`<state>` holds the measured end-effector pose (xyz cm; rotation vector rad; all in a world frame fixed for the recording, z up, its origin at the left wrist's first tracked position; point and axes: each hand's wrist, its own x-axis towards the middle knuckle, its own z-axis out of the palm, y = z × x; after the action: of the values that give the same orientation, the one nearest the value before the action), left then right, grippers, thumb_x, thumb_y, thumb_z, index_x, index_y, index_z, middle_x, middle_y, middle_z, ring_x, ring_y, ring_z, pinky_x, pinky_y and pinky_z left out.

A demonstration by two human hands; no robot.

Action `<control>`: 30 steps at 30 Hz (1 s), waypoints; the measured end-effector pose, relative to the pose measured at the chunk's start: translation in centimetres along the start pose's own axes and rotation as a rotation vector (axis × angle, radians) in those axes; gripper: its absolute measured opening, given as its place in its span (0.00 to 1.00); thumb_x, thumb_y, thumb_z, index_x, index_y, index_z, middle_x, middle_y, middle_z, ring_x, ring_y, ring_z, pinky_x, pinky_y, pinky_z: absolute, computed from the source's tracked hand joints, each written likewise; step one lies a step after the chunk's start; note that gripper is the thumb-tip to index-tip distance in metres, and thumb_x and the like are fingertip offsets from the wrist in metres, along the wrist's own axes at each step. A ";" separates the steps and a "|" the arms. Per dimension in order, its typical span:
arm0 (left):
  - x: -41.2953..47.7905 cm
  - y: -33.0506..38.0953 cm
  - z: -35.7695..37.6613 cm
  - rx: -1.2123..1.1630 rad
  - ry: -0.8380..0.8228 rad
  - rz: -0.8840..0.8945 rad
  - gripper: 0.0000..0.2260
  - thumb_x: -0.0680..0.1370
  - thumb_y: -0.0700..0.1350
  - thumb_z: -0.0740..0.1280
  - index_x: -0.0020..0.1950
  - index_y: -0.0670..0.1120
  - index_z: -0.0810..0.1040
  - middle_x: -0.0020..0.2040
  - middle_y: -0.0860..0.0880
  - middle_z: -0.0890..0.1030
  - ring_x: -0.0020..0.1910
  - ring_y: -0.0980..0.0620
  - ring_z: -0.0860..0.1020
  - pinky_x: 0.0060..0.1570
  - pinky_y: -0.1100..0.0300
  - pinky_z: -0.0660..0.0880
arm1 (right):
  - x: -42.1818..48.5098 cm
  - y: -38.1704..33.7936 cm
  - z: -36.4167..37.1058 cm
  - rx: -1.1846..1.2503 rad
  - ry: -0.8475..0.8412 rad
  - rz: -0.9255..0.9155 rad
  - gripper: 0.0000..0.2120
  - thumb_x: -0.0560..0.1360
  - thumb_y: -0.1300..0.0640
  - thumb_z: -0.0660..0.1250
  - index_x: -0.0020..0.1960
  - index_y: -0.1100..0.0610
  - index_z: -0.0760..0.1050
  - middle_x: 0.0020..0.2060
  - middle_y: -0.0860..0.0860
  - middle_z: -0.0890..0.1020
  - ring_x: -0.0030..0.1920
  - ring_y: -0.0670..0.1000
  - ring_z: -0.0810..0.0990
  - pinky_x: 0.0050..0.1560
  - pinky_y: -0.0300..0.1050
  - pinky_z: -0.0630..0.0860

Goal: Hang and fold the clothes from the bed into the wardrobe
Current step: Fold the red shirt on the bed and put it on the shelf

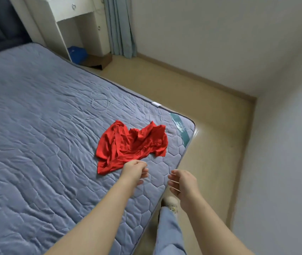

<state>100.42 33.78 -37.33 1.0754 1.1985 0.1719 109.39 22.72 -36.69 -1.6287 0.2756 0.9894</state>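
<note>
Shirt (130,147), red, crumpled, lies on the bed (36,126) near the foot corner, w/ its long axis running roughly left-right across the view, slightly tilted up to the right. Nearest flap is the lower-left tail, which points toward the person.

Left hand (134,171) is the nearer one: it sits just at that lower edge, fingers curled in loosely, thumb side toward the cloth. Can't tell if it's touching or already pinching fabric; knuckles overlap the hem in view, but no fold looks lifted. So shirt lies just ahead of and slightly left of those fingers.

Right hand (181,183) hangs over the bed edge, apart from the shirt, fingers half open and spread, holding nothing. From it the shirt is ahead and to the left, w/ bare quilt between.

Judgement: step in hand is the pick-up of this garment. The left will likely get the near hem first; the right must cross up-left to reach the far right sleeve side. Since it's bunched, shoulders and collar aren't readable, so it'll prob. need a shake-out before hanging or folding.

Thin cord (100,103) lies further up the bed, well apart from the shirt, not in the way. Wardrobe not in view.
</note>
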 end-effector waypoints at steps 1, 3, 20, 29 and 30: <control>2.2 1.0 0.4 -0.027 0.041 -0.006 0.08 0.78 0.41 0.61 0.40 0.48 0.73 0.34 0.51 0.77 0.32 0.55 0.75 0.34 0.63 0.66 | 2.4 -1.4 0.7 -0.035 -0.033 0.011 0.08 0.76 0.63 0.60 0.39 0.58 0.72 0.33 0.53 0.76 0.30 0.50 0.72 0.33 0.40 0.66; 6.3 3.1 1.4 -0.071 0.121 -0.026 0.07 0.78 0.41 0.61 0.40 0.48 0.73 0.35 0.50 0.77 0.32 0.55 0.75 0.34 0.63 0.66 | 7.1 -3.8 2.0 -0.112 -0.093 0.043 0.08 0.76 0.64 0.60 0.39 0.58 0.72 0.33 0.53 0.76 0.30 0.50 0.72 0.32 0.39 0.66; 31.4 4.0 3.2 -0.110 0.387 -0.340 0.08 0.78 0.42 0.60 0.39 0.48 0.71 0.35 0.50 0.76 0.31 0.55 0.73 0.31 0.63 0.66 | 37.0 -8.5 12.4 -0.744 -0.291 0.021 0.07 0.74 0.63 0.61 0.38 0.56 0.72 0.32 0.52 0.76 0.30 0.51 0.74 0.32 0.42 0.69; 43.8 -4.3 4.5 0.452 0.290 -0.289 0.11 0.75 0.47 0.64 0.57 0.49 0.74 0.62 0.44 0.74 0.61 0.43 0.73 0.57 0.56 0.71 | 49.7 -0.9 12.5 -0.914 -0.126 -0.008 0.06 0.73 0.58 0.63 0.46 0.54 0.66 0.37 0.51 0.72 0.42 0.55 0.72 0.41 0.44 0.70; 45.1 -5.3 4.8 0.612 0.265 -0.249 0.20 0.74 0.49 0.65 0.65 0.51 0.69 0.69 0.47 0.66 0.66 0.44 0.67 0.63 0.54 0.66 | 51.1 -0.4 12.5 -0.916 -0.104 -0.033 0.12 0.72 0.57 0.65 0.53 0.56 0.67 0.45 0.54 0.75 0.47 0.57 0.74 0.48 0.47 0.73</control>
<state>120.81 56.25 -71.49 1.4444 1.6706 -0.2739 135.48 50.27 -73.08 -2.3681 -0.3346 1.2615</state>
